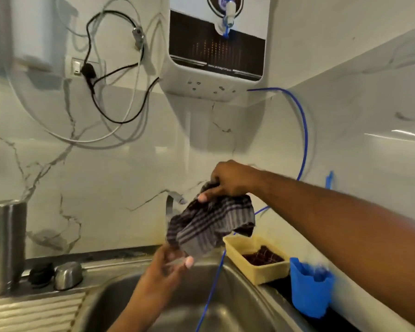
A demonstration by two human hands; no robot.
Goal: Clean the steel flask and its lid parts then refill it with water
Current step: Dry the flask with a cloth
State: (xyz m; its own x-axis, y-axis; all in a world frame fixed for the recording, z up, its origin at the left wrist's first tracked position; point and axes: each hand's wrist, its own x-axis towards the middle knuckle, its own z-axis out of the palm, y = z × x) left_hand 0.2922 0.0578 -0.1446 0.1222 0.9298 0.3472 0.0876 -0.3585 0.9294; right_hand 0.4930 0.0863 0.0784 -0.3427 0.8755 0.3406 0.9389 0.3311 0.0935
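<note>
Right hand (228, 179) is clamped on the top of a dark striped cloth (211, 224), fingers curled into the bunched fabric, and the cloth hangs down from that grip. Directly under it, my left hand (170, 262) sits at the cloth's lower edge with its fingers curled. It's smeared by blur, so I can't tell whether it pinches the cloth or something small and pale.

Below both hands is the steel sink (120, 307). Just behind the cloth, the tap (171, 202) pokes out, partly hidden by it. Far to the left of the grip, the steel flask (7, 243) stands upright on the sink's ledge against the marbled wall. Between flask and hands, a black lid part (41, 274) and a steel cap (68, 275) lie side by side on the same ledge, the ribbed drainboard (34, 312) in front of them.

Right of the grip and lower, a yellow tray (256, 271) holds something dark and checked, and a blue holder (309, 293) stands beyond it. A blue tube (303, 130) loops behind my right forearm and drops into the basin.

High above the grip hangs a water purifier (216, 44), its top cut off by the frame. There's open air between the hands and the flask.
</note>
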